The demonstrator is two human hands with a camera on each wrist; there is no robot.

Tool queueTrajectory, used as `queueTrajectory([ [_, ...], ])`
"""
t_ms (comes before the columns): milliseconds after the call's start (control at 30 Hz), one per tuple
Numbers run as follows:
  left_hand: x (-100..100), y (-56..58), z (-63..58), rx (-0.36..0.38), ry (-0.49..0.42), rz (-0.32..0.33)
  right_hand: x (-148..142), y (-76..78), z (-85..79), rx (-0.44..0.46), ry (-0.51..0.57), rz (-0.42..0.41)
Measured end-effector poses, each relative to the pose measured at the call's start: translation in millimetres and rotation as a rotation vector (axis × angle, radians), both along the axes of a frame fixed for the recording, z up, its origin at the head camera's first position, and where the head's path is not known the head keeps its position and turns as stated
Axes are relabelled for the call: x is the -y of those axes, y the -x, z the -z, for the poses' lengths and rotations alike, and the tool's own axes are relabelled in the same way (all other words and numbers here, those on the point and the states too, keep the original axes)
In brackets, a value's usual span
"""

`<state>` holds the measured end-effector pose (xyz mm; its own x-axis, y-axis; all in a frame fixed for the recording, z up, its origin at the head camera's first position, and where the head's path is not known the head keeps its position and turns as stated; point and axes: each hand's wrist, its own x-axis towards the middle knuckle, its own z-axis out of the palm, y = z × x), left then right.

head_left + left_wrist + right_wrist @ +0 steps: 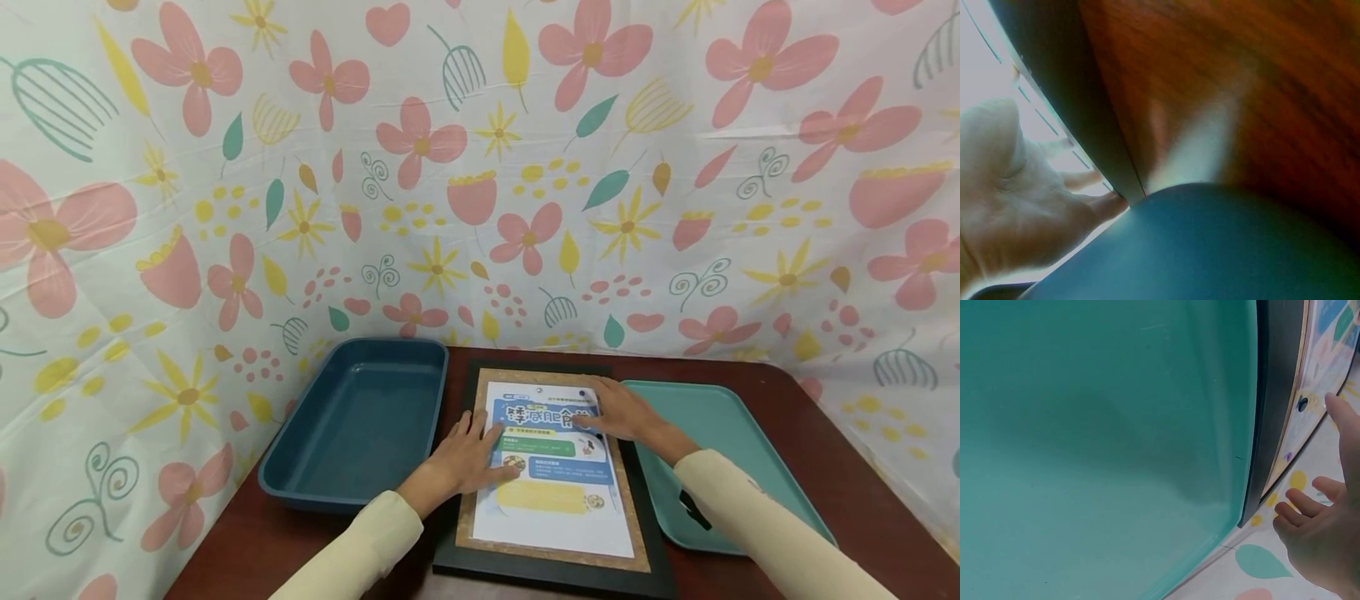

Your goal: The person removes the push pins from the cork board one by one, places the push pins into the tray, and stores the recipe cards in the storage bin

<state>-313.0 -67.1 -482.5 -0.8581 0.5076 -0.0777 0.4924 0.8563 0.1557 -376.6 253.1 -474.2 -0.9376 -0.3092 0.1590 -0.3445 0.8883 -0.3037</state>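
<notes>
A printed sheet (pixel 555 529) with colored blocks of text lies on a cork board (pixel 465 500) in a wide black frame (pixel 525 567). My left hand (pixel 461 454) is over the left edge of the sheet, fingers spread and pointing up the page. At the upper right corner is my right hand (pixel 618 412), its fingers reaching in over the sheet. In the right wrist view, the right hand (pixel 1329 531) has its fingers apart, nothing between them. The left hand (pixel 1016 181) shows its palm side in the left wrist view. Contact with the paper cannot be told.
A dark blue deep tray (pixel 360 433) stands left of the frame, close to the left forearm. On the right, a flat teal tray (pixel 720 475) lies partly under the right sleeve (pixel 757 517). The dark red wooden table (pixel 247 554) meets a flowered cloth (pixel 480 208) behind.
</notes>
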Motion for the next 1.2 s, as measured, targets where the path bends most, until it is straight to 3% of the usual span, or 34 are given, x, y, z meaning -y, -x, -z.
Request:
queueTrajectory([
  [667, -8, -0.1, 1.2, -0.038, 0.042, -0.008, 6, 12.5, 3.7, 0.051, 0.0, 0.026],
  [1200, -2, 1.6, 1.0, -0.003, -0.006, -0.016, 21, 27.5, 4.3, 0.087, 0.032, 0.002],
])
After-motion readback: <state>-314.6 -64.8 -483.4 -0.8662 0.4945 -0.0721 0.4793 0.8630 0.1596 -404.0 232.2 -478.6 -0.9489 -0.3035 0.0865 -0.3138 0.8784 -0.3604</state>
